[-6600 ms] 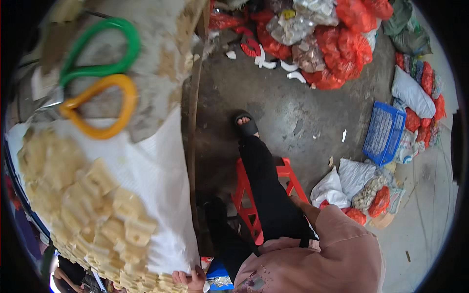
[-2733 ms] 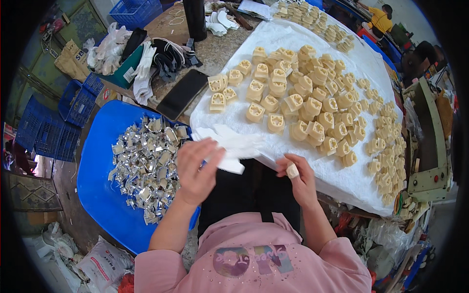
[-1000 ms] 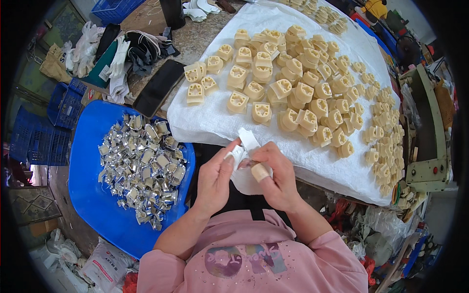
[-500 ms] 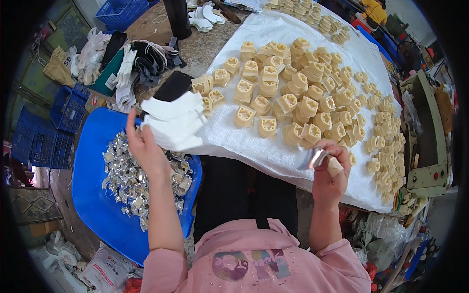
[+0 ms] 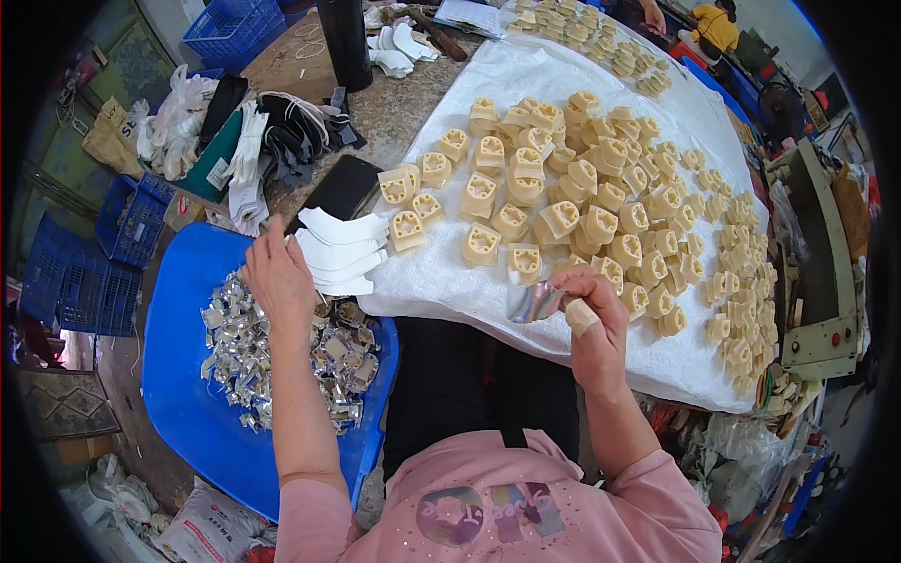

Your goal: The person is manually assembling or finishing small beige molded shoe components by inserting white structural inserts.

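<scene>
My right hand [image 5: 599,314] is closed on a shiny, curved silver sheet piece [image 5: 535,302], held over the front edge of a white woven sheet [image 5: 432,272]. A cream-coloured cover or piece [image 5: 580,317] shows at its thumb; I cannot tell which. Fingers stretched out, my left hand [image 5: 282,281] is beside a small stack of curved white pieces [image 5: 340,246], its fingertips at their left end. Below that hand, small silver-and-cream parts [image 5: 253,366] fill much of a blue plastic tub [image 5: 178,375]. Many cream moulded parts [image 5: 582,178] with shaped hollows cover the sheet.
A black phone [image 5: 345,183] lies behind the white stack. Beyond are a dark cylinder [image 5: 344,47], more white curved pieces [image 5: 404,45] and hanging gloves [image 5: 246,169]. A grey-green metal machine frame [image 5: 821,281] stands at the right. Another person in yellow [image 5: 715,28] sits far back.
The white pieces, blurred and tilted before, now rest near the table edge by my left hand. My right hand has moved left with the silver piece.
</scene>
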`<control>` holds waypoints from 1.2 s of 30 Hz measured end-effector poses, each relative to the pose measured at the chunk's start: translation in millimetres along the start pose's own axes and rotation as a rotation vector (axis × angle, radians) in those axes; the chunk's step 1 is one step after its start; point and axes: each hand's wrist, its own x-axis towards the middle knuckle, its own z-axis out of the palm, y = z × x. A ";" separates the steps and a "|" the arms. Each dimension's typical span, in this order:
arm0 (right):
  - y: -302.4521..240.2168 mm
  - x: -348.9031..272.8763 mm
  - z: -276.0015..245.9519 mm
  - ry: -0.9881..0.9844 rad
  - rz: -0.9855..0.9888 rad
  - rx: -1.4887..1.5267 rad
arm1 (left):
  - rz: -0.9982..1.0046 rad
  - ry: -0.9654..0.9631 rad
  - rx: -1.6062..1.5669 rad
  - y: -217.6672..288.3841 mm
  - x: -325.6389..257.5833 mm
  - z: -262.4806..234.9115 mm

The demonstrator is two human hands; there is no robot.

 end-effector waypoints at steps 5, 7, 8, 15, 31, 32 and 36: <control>0.8 10.6 5.6 -0.123 -0.076 -0.242 | 0.185 0.198 -0.217 45.4 -11.9 -41.9; 0.9 17.2 13.8 -0.161 -0.158 -0.328 | 0.300 -0.010 -0.582 80.6 -42.4 -55.4; -0.5 20.7 22.3 -0.205 -0.244 -0.407 | 0.426 -0.065 -0.630 96.5 -56.6 -61.0; -0.2 19.2 52.8 -0.375 -0.403 -0.508 | 0.243 -0.218 -0.900 122.3 -91.7 -47.1; 72.4 102.4 90.8 -0.423 -0.664 -1.007 | -0.646 -0.194 -1.954 83.8 -46.5 -41.8; 69.5 102.8 86.6 -0.444 -0.678 -0.980 | -0.646 -0.193 -1.956 85.1 -45.7 -41.0; 57.0 92.2 67.0 -0.419 -0.718 -1.011 | -0.641 -0.256 -1.926 84.3 -52.6 -32.4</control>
